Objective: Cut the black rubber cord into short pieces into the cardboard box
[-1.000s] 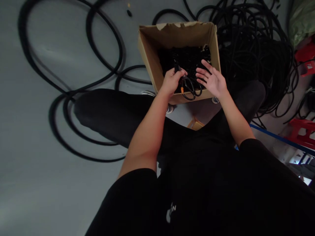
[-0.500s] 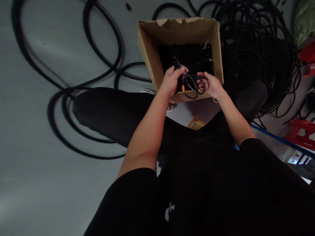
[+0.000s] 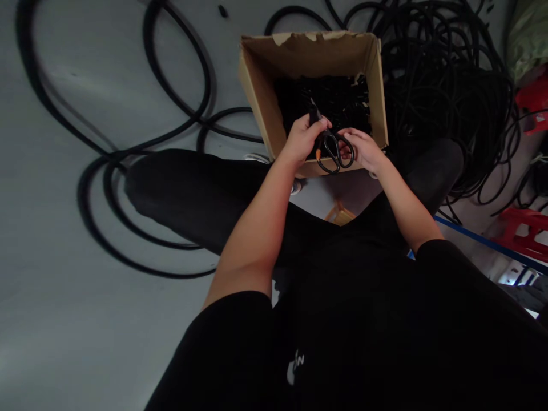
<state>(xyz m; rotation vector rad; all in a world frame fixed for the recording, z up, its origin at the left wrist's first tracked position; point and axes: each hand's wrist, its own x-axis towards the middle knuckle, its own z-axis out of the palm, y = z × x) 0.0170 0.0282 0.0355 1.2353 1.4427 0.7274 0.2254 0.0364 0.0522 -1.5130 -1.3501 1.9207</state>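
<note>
Left hand (image 3: 302,141) clamped on scissors (image 3: 337,155) by the blade end | scissors over the cardboard box (image 3: 317,60) | right hand (image 3: 362,149), spread and apart 1 second ago, now curls onto 1 handle loop: 2 hands on!

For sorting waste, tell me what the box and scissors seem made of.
Box: matt brown cardboard, by its ragged, papery top edge. Scissors: probably metal blades, given the pale glint at the tip; the shiny black handles could be plastic or coated metal.
</note>
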